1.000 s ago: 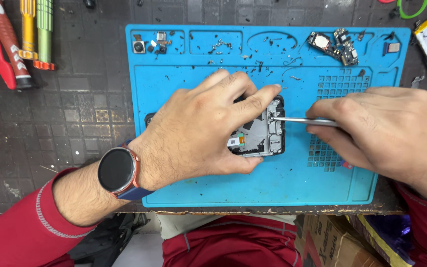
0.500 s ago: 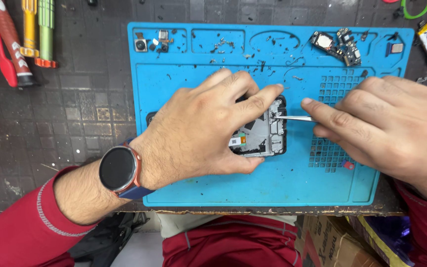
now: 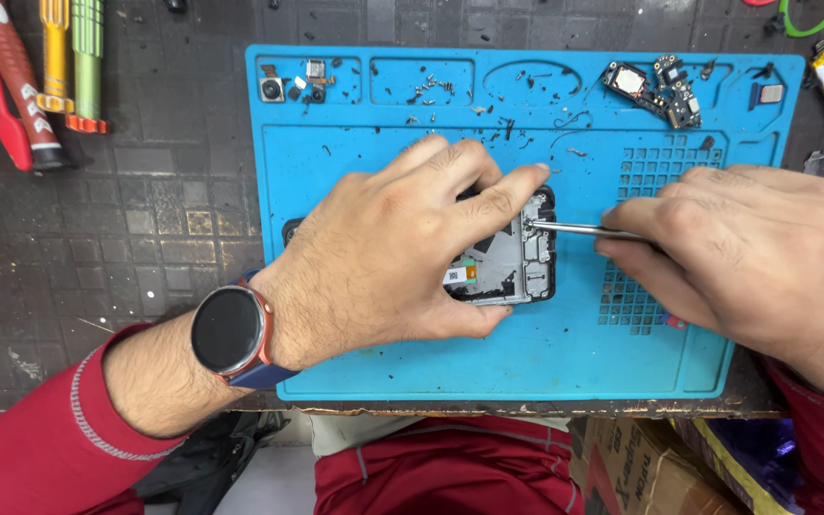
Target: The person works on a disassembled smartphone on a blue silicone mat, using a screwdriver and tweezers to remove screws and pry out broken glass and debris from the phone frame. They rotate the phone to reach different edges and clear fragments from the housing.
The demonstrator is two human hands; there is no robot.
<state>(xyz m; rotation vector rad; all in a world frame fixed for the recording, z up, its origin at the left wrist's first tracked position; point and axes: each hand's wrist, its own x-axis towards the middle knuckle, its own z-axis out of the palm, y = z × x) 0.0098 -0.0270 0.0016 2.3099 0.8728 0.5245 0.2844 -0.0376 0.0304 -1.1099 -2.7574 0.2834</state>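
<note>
— What is the left hand (image 3: 388,253) doing?

— It lies palm down over an opened dark smartphone with bare metal innards (image 3: 512,262), fingers curled round the upper edge, thumb pressed against the lower edge, gripping it flat on the blue silicone work mat (image 3: 355,362). A round dark smartwatch with a red rim (image 3: 229,331) sits on that wrist.

— And the right hand (image 3: 755,253)?

— Closed around thin silver metal tweezers (image 3: 574,229), pinched between thumb and fingers. The tip reaches the phone's right end, just under the left forefinger.

— What lies beyond the hands?

— Above the knuckles, in the mat's upper pockets: small camera modules (image 3: 288,86) over the left hand, a little circuit board with a square part (image 3: 650,88) over the right. Well off past the left wrist, red, yellow and green tool handles (image 3: 40,76) lie on the dark bench.
</note>
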